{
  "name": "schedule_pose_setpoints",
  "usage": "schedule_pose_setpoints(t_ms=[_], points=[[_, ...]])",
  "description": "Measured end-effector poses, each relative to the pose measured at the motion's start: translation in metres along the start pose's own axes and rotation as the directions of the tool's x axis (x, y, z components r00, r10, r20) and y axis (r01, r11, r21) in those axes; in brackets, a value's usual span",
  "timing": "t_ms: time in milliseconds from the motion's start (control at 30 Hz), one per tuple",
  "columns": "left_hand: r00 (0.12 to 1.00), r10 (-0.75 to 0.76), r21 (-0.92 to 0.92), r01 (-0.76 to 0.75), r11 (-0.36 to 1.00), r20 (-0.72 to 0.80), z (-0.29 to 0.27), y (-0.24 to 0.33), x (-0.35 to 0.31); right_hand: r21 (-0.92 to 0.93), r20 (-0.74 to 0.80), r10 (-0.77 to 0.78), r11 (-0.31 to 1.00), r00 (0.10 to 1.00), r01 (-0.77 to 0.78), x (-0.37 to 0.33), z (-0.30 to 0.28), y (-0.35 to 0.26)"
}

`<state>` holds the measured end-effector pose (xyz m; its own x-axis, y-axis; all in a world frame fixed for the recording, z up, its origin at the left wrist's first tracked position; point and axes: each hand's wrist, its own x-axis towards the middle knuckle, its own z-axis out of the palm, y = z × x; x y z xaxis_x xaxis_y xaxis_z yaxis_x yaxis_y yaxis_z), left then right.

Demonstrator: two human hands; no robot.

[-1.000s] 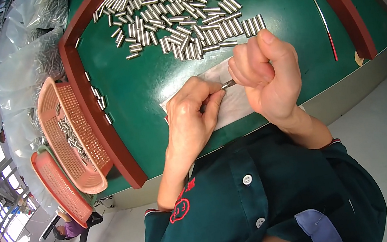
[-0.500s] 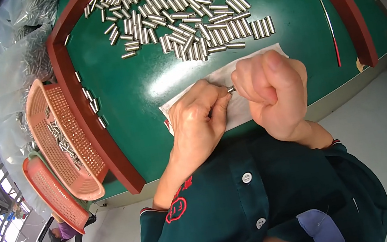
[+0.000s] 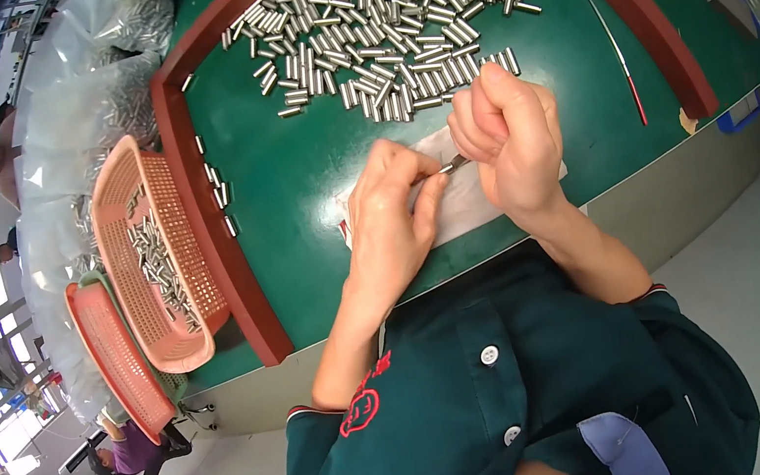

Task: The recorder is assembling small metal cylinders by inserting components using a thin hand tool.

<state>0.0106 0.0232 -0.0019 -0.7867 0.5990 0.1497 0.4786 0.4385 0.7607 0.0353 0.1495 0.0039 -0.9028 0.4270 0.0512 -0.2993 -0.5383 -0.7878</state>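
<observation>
Left hand [image 3: 391, 201] pinching metal cylinder [image 3: 446, 168] at its fingertips, right hand [image 3: 514, 142] fisted round dark tool [image 3: 458, 161], near front edge of bench [image 3: 304, 259]

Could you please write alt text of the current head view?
The left hand and right hand meet at a small metal piece, above a whitish cloth on a green table. Many metal cylinders lie piled beyond; at left, a pink basket holds more.
</observation>
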Motion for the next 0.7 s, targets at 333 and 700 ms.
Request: schedule_pose_setpoints(t_ms=[333, 700], points=[[0.942, -0.277, -0.948, 0.249, 0.196, 0.190, -0.028, -0.003, 0.014, 0.051, -0.009, 0.016, 0.999, 1.000, -0.015, -0.001, -0.004, -0.001], [0.963, 0.248, 0.463, -0.267, 0.845, 0.101, -0.015, -0.014, 0.053, 0.029, -0.006, 0.017, 0.999, 1.000, -0.017, 0.000, -0.005, -0.002]])
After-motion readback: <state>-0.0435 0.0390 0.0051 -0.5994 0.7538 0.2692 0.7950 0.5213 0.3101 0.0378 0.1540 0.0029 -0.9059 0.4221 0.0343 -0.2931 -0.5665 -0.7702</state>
